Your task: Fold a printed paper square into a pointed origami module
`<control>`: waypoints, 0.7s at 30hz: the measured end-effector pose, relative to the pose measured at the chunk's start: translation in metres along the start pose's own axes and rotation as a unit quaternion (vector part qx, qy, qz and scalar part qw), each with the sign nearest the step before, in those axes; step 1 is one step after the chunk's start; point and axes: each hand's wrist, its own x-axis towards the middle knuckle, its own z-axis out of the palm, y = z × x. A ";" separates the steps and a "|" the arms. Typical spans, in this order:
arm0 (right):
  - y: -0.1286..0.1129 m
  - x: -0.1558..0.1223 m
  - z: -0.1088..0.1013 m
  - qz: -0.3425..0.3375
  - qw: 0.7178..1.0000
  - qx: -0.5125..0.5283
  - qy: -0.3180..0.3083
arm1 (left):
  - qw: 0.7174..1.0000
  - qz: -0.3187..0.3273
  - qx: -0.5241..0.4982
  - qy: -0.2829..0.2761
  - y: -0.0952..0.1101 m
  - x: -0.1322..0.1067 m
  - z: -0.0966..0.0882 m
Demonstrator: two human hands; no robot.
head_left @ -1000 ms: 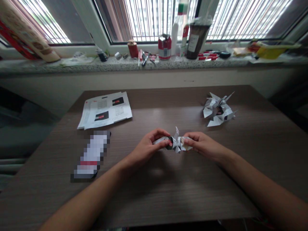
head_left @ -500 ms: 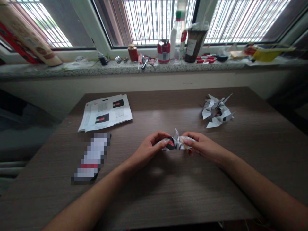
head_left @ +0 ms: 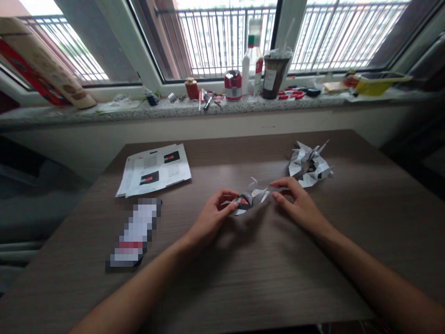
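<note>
My left hand (head_left: 221, 208) pinches one end of a small paper crane (head_left: 255, 196), folded from printed paper with a dark and red patch near the thumb. Thin points of the crane stick up, and its other end faces my right hand. That hand (head_left: 292, 197) is open just to the right, thumb and fingers apart, apparently not touching the paper. Behind it on the table lies a cluster of similar folded paper pieces (head_left: 320, 169), spiky and overlapping.
Printed sheets (head_left: 155, 169) lie at the table's back left, above a blurred-out phone-like object (head_left: 135, 234). Along the stone windowsill (head_left: 118, 110) stand a can (head_left: 232, 86), a bottle (head_left: 247, 65), a drink cup (head_left: 273, 76), scissors-like red handles and a yellow container (head_left: 373, 85).
My right hand has let go of the paper crane and drawn slightly away to the right, its fingers spreading. My left hand keeps its hold. The camera view has tilted up somewhat.
</note>
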 end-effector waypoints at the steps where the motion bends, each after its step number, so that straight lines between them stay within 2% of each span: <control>1: -0.003 -0.001 -0.001 -0.016 1.000 -0.018 0.003 | 1.000 -0.004 0.000 0.004 0.001 0.000 0.001; 4: -0.011 -0.005 0.002 -0.026 0.999 -0.029 -0.033 | 1.000 -0.008 0.004 0.001 0.003 0.000 0.003; 7: -0.014 -0.008 0.009 -0.002 0.999 -0.005 -0.052 | 1.000 -0.004 0.001 -0.005 0.002 0.001 0.008; 11: -0.012 -0.007 0.013 -0.006 1.000 -0.010 -0.028 | 1.000 0.000 -0.001 -0.027 0.000 0.004 0.017; 15: -0.005 -0.002 0.006 -0.007 1.000 -0.017 0.001 | 0.998 0.019 0.050 -0.037 0.001 0.014 0.021; 18: 0.000 0.002 -0.001 -0.010 0.999 -0.027 0.015 | 0.990 0.057 0.128 -0.017 0.004 0.025 0.020; 21: 0.005 0.006 -0.006 -0.011 0.999 -0.035 0.018 | 0.978 0.106 0.179 -0.026 0.007 0.037 0.021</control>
